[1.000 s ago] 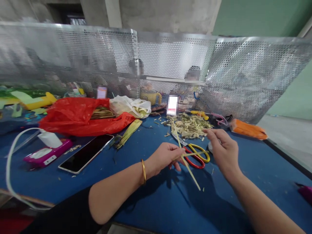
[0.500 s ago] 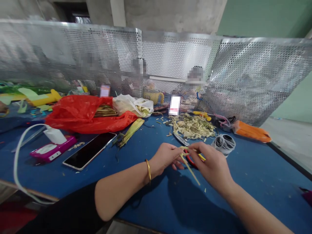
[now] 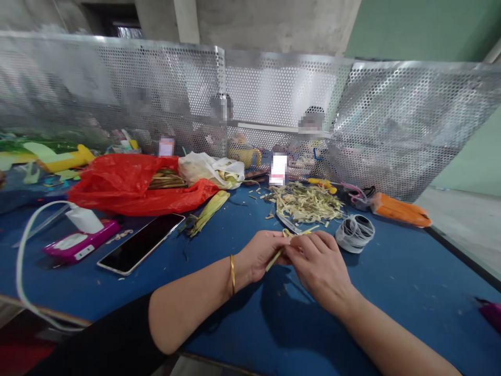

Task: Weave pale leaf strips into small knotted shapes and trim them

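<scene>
My left hand [image 3: 264, 255] pinches a pale green, flat strip of dried leaf [image 3: 275, 258], folded into a small loop at the fingertips. My right hand [image 3: 319, 269] is closed on the same strip from the other side, its knuckles hiding most of the fingers. One end of the strip points down toward me; another sticks up past my right knuckles. Just beyond my hands lies a pair of scissors [image 3: 288, 224], blades showing and handles hidden. Behind them is a heap of leaf scraps [image 3: 309, 202]. A spool of white thread [image 3: 355, 233] stands beside my right hand.
On the blue table [image 3: 219, 334] lie a phone [image 3: 141, 244], a magenta power strip [image 3: 84, 241] with a white cable, and a leaf bundle [image 3: 209, 211]. A red plastic bag [image 3: 113, 183], white bag [image 3: 211, 168] and orange packet [image 3: 401, 210] sit farther back. A perforated metal screen [image 3: 282, 89] stands behind.
My right hand has turned over and moved left, closer to my left hand. The strip's long end, which pointed down to the right, now points down to the left. The scissor handles are now covered.
</scene>
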Tool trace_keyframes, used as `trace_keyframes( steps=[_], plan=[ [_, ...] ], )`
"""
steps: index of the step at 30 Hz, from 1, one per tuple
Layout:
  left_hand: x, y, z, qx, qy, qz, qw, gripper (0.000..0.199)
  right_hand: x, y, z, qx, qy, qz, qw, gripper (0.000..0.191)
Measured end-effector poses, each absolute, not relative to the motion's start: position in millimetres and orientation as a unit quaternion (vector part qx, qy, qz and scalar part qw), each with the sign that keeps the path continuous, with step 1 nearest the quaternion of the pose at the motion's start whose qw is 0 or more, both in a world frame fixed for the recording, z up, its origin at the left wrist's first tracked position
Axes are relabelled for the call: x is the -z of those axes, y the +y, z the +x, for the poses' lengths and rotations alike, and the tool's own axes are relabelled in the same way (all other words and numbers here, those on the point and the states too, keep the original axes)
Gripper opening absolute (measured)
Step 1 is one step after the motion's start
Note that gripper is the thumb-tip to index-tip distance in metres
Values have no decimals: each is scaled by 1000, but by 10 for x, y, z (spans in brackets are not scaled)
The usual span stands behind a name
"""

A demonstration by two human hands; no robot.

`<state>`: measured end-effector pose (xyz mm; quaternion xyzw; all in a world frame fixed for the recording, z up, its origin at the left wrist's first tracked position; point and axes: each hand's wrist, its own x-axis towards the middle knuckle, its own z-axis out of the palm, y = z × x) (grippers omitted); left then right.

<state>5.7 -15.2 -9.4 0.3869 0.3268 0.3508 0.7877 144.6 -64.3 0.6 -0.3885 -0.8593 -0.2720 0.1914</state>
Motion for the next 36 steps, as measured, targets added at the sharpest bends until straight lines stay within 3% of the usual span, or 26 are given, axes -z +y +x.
trace_keyframes(
  steps=[6, 10, 14, 17, 20, 22, 25, 30, 32, 36],
  plan=[
    [122, -183, 68, -336, 305, 369, 811, 13, 26, -665, 1344, 244, -905, -328, 119, 13],
    [98, -180, 66, -339, 311, 370, 808, 13, 7, -644, 1413, 192, -872, -384, 234, 16],
    [79, -137, 40, -354, 330, 363, 796, 13, 12, -542, 1542, -18, -742, -537, 400, 15],
    [96, -118, 36, -360, 337, 362, 791, 11, 95, -442, 1603, -193, -652, -592, 432, 19],
    [114, -116, 42, -365, 360, 376, 772, 9, 161, -388, 1629, -255, -635, -604, 409, 21],
    [111, -108, 39, -373, 379, 369, 762, 7, 142, -384, 1646, -223, -669, -580, 408, 20],
    [89, -78, 17, -393, 388, 332, 765, 3, 27, -401, 1691, -79, -764, -500, 401, 21],
    [72, -31, -20, -402, 402, 283, 773, 4, -127, -416, 1764, 151, -899, -348, 217, 25],
    [81, -31, -19, -399, 402, 286, 773, 3, -129, -419, 1766, 181, -909, -320, 196, 22],
    [102, -70, 9, -389, 401, 354, 750, 11, -109, -433, 1728, 169, -905, -311, 234, 19]
  ],
)
